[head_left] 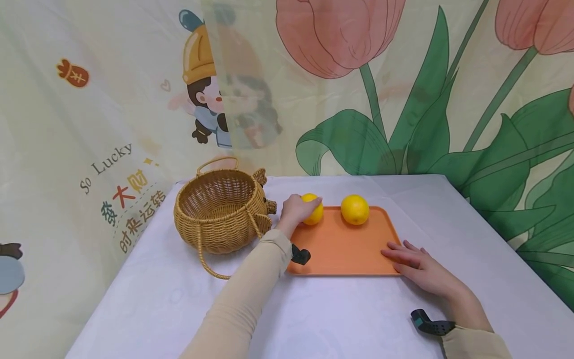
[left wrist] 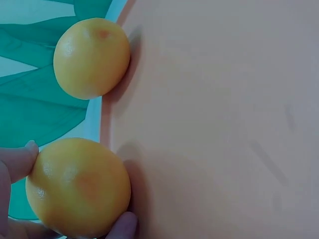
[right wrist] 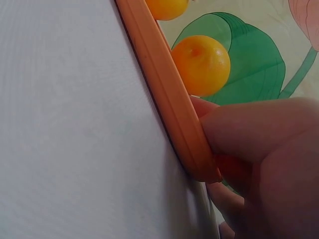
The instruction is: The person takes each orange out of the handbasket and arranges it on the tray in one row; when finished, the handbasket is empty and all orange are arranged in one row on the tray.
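Observation:
My left hand (head_left: 297, 210) grips a round yellow orange (head_left: 316, 213) at the tray's back left corner. In the left wrist view, fingertips press the sides of this orange (left wrist: 79, 189). A second orange (head_left: 355, 209) sits apart from it along the tray's back edge, untouched. The flat tray (head_left: 345, 249) is orange-coloured with a low raised rim. At its right edge, my right hand (head_left: 423, 271) rests with fingers extended over the rim. The right wrist view has these fingers (right wrist: 234, 129) right at the tray's front corner.
A round wicker basket (head_left: 224, 239) with an animal snout and looped handles stands left of the tray, close to my left forearm. A white cloth (head_left: 332, 314) covers the table. Printed curtains (head_left: 269, 99) hang behind it.

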The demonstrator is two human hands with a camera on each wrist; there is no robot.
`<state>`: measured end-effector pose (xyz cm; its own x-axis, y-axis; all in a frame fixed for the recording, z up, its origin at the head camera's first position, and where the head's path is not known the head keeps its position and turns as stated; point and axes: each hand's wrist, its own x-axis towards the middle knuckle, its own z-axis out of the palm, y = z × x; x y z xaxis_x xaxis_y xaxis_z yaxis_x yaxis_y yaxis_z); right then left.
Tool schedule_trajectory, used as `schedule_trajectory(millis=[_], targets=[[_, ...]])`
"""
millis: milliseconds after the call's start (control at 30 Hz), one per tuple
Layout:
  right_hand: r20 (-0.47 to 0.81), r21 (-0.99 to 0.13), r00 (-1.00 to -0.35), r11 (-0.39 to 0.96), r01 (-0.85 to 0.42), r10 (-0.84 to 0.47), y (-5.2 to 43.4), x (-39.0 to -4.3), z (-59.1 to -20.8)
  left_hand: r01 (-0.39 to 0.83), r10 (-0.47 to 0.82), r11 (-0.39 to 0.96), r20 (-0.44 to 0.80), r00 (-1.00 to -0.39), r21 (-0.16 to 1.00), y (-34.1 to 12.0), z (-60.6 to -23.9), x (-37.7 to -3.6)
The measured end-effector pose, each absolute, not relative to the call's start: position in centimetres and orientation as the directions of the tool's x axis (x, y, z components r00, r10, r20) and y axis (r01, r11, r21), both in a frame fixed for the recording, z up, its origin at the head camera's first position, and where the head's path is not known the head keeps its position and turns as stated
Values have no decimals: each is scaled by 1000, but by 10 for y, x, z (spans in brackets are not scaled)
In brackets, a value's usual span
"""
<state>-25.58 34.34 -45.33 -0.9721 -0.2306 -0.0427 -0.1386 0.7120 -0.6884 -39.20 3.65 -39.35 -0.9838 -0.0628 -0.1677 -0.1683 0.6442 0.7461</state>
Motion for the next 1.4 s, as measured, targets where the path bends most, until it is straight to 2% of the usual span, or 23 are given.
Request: schedule_trajectory(millis=[467,733,1100,1400], targets=[[-42,-690,-974,711,-133,-224,344,-252,-451,-149,-59,660,-147,-987,736,40,-389,-389],[-51,-706,-971,696,-131,-234,342,-255,-453,-167,-54,666,-176,-983,727,35,-392,-389],[-26,-692,-964,701,-173,-264,336,-260,-460,-104,-30,721,-119,-992,686,24,-391,-387],[-30,-715,-969,683,-149,-244,340,-265,-458,-12,-19,824,7,-1000,566,29,-380,-373]])
